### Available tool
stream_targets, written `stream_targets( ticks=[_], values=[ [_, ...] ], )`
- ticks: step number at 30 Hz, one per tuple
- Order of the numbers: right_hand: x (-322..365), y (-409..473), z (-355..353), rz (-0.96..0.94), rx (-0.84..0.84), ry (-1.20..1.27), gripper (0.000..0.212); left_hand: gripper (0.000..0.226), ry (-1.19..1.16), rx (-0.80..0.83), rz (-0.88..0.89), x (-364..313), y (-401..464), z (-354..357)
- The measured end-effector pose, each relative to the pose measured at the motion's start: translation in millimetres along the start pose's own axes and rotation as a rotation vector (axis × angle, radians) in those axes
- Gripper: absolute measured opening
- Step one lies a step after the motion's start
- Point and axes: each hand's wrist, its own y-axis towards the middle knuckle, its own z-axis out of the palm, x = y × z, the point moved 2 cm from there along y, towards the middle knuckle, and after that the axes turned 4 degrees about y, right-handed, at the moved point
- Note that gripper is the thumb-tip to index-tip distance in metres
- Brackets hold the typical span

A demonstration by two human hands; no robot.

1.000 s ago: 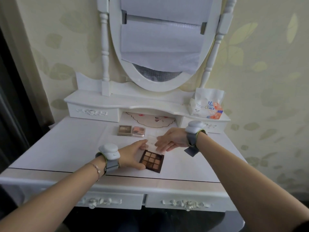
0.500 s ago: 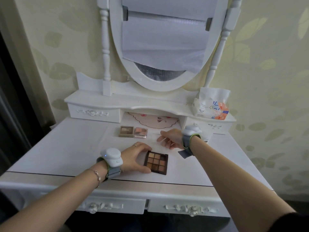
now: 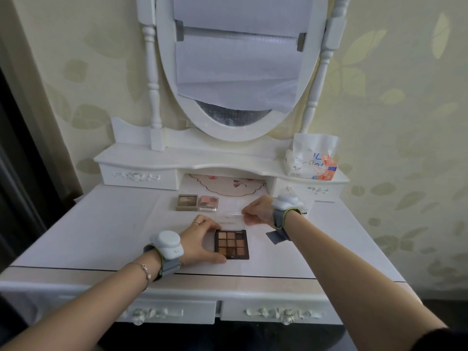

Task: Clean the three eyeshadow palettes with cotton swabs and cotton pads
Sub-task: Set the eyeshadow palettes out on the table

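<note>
A dark nine-pan brown palette [image 3: 231,244] lies open on the white dressing table [image 3: 101,229], its clear lid [image 3: 228,222] folded back. My left hand [image 3: 200,239] grips its left edge, thumb at the near corner and fingers at the far corner. My right hand [image 3: 257,212] sits just behind the palette with curled fingers, pinching a thin white cotton swab [image 3: 234,213] over a clear plastic packet [image 3: 234,205]. A small beige palette [image 3: 187,201] and a pink palette [image 3: 208,202] lie side by side further back.
A tissue pack [image 3: 312,160] stands on the right of the raised drawer shelf [image 3: 141,160]. A small white box [image 3: 308,207] is half hidden behind my right wrist. The oval mirror [image 3: 235,72] is covered with paper. A flowered mat [image 3: 233,184] lies under the shelf.
My right hand drew back from over the brown palette to the clear packet and closed on a swab. My left hand settled round the palette's left edge, and the palette turned square to me.
</note>
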Motion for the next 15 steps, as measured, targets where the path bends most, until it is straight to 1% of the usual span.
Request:
stream_targets(
  ticks=[4,8,10,12,15],
  values=[
    [3.9,-14.6,-2.6,-0.021,0.029,0.004,0.023,0.099,0.025,0.026,-0.022,-1.8,0.3,-1.8],
    [15.5,-30.0,-9.7,-0.059,0.044,-0.087,0.023,0.106,0.051,0.054,-0.044,-1.5,3.6,-4.7],
    [21.8,-34.8,-14.4,-0.085,0.049,-0.142,0.022,0.104,0.068,0.084,-0.054,-2.5,4.8,-6.1],
    [27.2,-37.6,-20.1,-0.136,0.031,-0.192,0.021,0.105,0.093,0.118,-0.057,-4.8,5.4,-7.7],
    [38.7,-42.1,-32.8,-0.247,-0.051,-0.291,0.022,0.116,0.108,0.116,-0.07,-13.6,9.7,-17.2]
  ],
)
